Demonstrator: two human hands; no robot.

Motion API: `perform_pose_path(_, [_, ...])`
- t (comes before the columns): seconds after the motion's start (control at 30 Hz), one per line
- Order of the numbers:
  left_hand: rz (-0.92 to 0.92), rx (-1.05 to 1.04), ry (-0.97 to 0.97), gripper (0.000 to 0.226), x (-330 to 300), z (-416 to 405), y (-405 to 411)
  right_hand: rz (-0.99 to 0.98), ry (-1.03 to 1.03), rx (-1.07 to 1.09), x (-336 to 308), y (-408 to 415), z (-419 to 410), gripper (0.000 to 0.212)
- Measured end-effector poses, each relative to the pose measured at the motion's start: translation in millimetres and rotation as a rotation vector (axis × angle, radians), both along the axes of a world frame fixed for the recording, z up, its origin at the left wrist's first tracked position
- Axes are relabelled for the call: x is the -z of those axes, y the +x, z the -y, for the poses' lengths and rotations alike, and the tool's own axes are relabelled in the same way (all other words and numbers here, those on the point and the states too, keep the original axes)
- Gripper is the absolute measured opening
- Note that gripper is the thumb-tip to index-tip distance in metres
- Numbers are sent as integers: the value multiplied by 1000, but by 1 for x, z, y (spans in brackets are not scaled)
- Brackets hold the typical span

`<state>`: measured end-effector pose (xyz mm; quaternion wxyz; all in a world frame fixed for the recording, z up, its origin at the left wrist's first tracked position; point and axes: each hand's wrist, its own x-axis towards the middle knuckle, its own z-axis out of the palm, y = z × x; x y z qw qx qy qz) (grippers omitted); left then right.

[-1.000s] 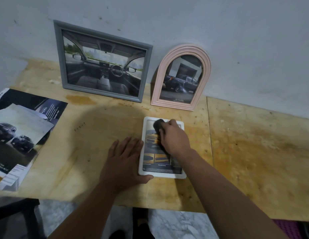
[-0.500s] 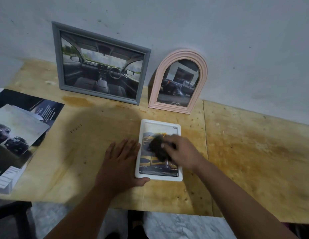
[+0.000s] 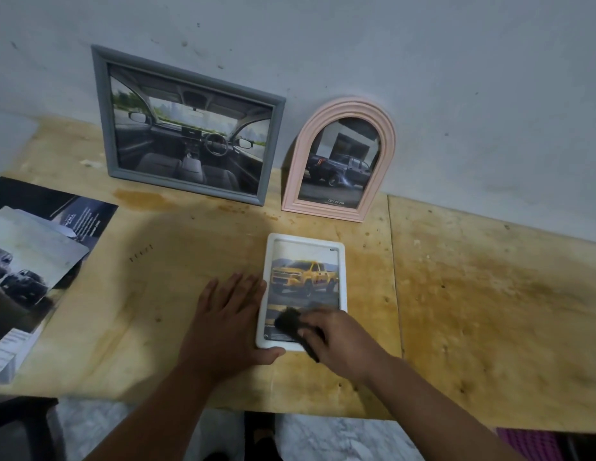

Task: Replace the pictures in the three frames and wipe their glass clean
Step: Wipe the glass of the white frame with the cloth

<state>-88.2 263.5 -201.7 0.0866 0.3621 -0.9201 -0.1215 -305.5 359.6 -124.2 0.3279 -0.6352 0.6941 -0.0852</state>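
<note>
A small white frame [image 3: 303,257] with a yellow truck picture lies flat on the wooden table [image 3: 489,311]. My right hand [image 3: 339,341] presses a dark cloth [image 3: 288,322] onto the frame's lower glass. My left hand [image 3: 228,322] lies flat with fingers spread beside the frame's left edge, thumb against its bottom corner. A grey rectangular frame [image 3: 190,128] showing a car interior and a pink arched frame [image 3: 339,161] showing a dark pickup lean upright against the wall behind.
Car brochures and loose printed sheets [image 3: 30,261] lie at the table's left end. A seam [image 3: 394,277] divides the tabletop right of the white frame. The table's front edge runs just below my wrists, with marble floor [image 3: 323,440] beneath.
My right hand has dragged the cloth from the top of the white frame's glass down to its bottom, uncovering the yellow truck picture. The left hand has stayed in place.
</note>
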Motion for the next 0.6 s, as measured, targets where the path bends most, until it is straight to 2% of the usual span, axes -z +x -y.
perform_pose_path(0.07, [0,0,0,118,-1,0,-1,60,43,18,-11,-11,12,25])
perform_pose_path(0.13, [14,0,8,118,-3,1,-1,43,-48,157,-19,-29,35,25])
perform_pose_path(0.23, [36,2,21,119,-3,2,0,-254,-210,302,-14,-55,71,28])
perform_pose_path(0.3, [41,6,19,119,-2,2,0,-347,-160,297,-2,-54,81,30])
perform_pose_path(0.47, [29,-7,1,119,0,2,-1,-221,-95,215,6,-31,51,29])
perform_pose_path(0.6, [16,-11,-7,119,0,2,-1,-107,18,24,-12,-14,4,30])
